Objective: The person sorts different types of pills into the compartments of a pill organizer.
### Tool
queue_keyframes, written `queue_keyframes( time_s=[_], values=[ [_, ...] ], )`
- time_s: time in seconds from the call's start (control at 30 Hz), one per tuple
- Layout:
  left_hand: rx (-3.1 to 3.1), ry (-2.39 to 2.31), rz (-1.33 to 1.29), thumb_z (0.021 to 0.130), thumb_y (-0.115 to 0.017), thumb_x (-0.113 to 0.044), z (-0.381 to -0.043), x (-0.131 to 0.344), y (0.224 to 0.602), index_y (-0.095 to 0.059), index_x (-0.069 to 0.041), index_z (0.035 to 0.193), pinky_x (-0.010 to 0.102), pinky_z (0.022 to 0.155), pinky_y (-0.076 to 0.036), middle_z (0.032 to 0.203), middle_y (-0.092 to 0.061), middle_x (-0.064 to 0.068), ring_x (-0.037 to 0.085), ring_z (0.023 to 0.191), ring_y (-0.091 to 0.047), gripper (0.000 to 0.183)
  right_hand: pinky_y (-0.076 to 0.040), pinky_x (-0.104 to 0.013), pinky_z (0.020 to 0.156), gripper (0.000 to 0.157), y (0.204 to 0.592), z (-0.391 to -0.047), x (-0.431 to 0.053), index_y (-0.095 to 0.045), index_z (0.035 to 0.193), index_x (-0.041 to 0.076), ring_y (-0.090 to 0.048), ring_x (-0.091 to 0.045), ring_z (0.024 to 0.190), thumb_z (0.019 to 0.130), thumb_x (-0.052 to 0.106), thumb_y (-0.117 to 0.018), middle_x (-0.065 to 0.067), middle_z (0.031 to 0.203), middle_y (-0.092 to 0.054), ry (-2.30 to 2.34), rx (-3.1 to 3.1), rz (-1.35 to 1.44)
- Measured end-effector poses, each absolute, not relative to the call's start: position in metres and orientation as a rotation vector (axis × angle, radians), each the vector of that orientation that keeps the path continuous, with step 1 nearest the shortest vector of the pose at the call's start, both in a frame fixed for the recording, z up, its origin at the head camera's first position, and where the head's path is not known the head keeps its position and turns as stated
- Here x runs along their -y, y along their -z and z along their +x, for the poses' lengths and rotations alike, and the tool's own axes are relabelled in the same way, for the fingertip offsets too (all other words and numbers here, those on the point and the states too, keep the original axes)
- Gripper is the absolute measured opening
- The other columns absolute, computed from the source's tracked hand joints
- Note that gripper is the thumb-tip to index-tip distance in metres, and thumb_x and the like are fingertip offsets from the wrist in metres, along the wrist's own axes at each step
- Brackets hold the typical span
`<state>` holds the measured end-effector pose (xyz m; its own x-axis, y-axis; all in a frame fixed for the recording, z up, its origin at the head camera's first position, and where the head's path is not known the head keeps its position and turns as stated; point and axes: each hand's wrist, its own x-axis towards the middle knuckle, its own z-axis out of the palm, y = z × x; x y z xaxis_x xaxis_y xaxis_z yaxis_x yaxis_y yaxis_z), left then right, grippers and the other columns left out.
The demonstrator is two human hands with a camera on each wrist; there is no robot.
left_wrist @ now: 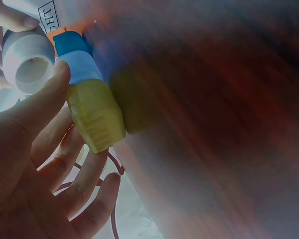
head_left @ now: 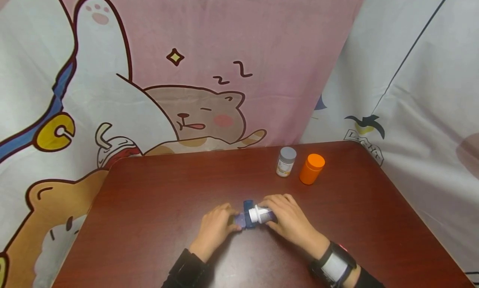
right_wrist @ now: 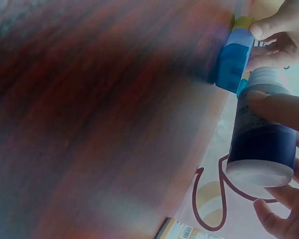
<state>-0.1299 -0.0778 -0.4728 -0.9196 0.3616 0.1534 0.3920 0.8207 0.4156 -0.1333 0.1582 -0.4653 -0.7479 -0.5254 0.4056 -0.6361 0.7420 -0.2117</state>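
My left hand (head_left: 214,227) pinches a small pill organizer (left_wrist: 97,114) by its yellow end, between the thumb and fingers. Its sections run yellow, pale purple-blue and dark blue, and a dark blue lid (head_left: 248,204) stands raised on the far side. In my right hand (head_left: 293,221) is a white pill bottle (right_wrist: 264,129) with a dark-banded label, gripped round its body. The bottle lies tipped on its side, its uncapped mouth (left_wrist: 33,72) facing left over the dark blue section. Whether pills are inside the organizer cannot be seen.
Toward the back right of the brown table (head_left: 161,188) stand a white bottle with a grey cap (head_left: 287,161) and an orange bottle (head_left: 312,169). A cloth with cartoon animals (head_left: 209,113) hangs behind the table's far edge.
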Motion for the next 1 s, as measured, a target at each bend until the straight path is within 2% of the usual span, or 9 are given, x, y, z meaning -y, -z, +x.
queue_keyframes(
  time_s=[0.47,1.0],
  values=[
    [2.934,0.711,-0.61,0.063,-0.081,-0.033,-0.1303,0.0787,0.474,-0.074,-0.014,0.097,0.039,0.064,-0.055,0.08,-0.063,-0.004,0.015,0.075,-0.058,0.039,-0.043,-0.043,0.083,0.047,0.4645,-0.1377,-0.1556,-0.066,0.106,0.016,-0.056,-0.021,0.1,0.062,0.02,-0.083,-0.004,0.106,-0.067,-0.399,2.508,1.014],
    [2.942,0.717,-0.615,0.063,-0.08,-0.032,-0.131,0.079,0.4735,-0.074,-0.014,0.098,0.039,0.064,-0.055,0.082,-0.064,-0.003,0.014,0.075,-0.057,0.04,-0.042,-0.044,0.084,0.045,0.4602,-0.1382,-0.1531,-0.066,0.107,0.018,-0.055,-0.021,0.102,0.065,0.02,-0.081,-0.003,0.109,-0.066,-0.305,2.534,1.032]
  ],
)
